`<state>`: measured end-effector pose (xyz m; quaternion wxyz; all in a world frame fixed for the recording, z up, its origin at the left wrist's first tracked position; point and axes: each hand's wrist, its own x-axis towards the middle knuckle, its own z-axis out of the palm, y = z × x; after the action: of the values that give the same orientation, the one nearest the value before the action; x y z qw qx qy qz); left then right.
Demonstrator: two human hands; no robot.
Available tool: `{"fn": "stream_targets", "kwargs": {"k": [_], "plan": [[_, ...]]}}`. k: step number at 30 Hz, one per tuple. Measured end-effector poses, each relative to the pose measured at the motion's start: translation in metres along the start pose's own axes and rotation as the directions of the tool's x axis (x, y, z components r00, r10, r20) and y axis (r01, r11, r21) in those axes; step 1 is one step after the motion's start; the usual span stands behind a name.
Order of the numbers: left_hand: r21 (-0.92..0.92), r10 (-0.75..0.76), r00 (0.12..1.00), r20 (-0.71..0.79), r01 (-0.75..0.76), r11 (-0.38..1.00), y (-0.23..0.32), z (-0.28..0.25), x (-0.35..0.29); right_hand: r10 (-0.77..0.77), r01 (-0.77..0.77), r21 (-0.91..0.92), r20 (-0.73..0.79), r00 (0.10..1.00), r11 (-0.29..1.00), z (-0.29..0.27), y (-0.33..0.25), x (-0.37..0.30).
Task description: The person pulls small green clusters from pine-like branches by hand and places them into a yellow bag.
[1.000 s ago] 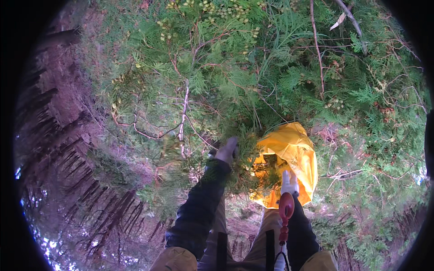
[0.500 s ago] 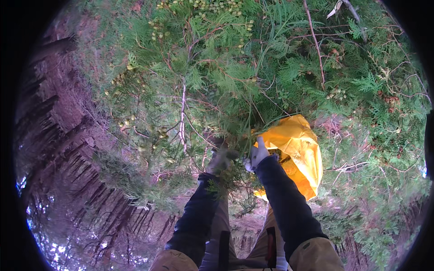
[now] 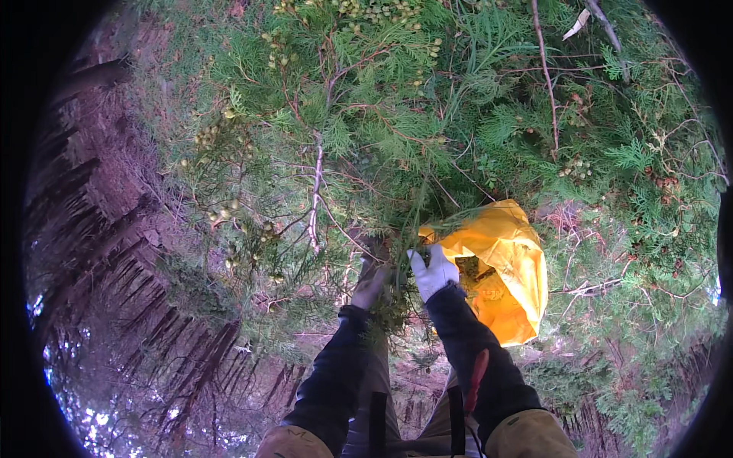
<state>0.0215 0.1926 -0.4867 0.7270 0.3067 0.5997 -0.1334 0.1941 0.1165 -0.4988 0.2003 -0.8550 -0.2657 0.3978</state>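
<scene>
Among the green conifer twigs (image 3: pixel 397 284) in the middle, both of my gloved hands are at work. My left hand (image 3: pixel 369 284), partly covered by foliage, is closed around a conifer branch; its fingertips are hidden. Close on its right is my right hand (image 3: pixel 434 275) in a pale glove. Its thumb and forefinger point up and stand apart beside the twigs, with nothing clearly held between them. A yellow bag (image 3: pixel 523 263) gapes next to the right hand, with dark and greenish bits inside. Small pale-green cones (image 3: pixel 229 212) cluster on branches to the left.
Dense conifer foliage (image 3: pixel 489 114) spreads ahead, crossed by bare branches (image 3: pixel 315 195). More green cones (image 3: pixel 385 11) hang at the top. Brown ground and tree trunks (image 3: pixel 99 229) lie to the left. A red elongated thing (image 3: pixel 477 378) hangs by my right forearm.
My right hand has drawn slightly back from the twigs, its thumb and forefinger now apart. My left hand has shifted slightly. The red thing shows more beside the right forearm.
</scene>
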Motion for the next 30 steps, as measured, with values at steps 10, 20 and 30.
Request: {"fn": "stream_targets", "kwargs": {"k": [10, 20, 30], "plan": [[-0.575, 0.167, 0.986, -0.017, -0.146, 0.805, 0.035, 0.025, -0.041, -0.025, -0.952, 0.237, 0.969, 0.247, -0.192, -0.047, -0.02, 0.007], [0.459, 0.397, 0.814, -0.424, -0.185, 0.869, 0.062, 0.101, -0.112, 0.415, -0.52, 0.85, 0.445, 0.793, 0.083, -0.073, -0.098, -0.09], [0.73, 0.478, 0.841, -0.255, -0.157, 0.666, 0.067, 0.173, -0.259, 0.272, -0.382, 0.378, 0.314, 0.91, 0.843, -0.224, -0.135, -0.194]]}}
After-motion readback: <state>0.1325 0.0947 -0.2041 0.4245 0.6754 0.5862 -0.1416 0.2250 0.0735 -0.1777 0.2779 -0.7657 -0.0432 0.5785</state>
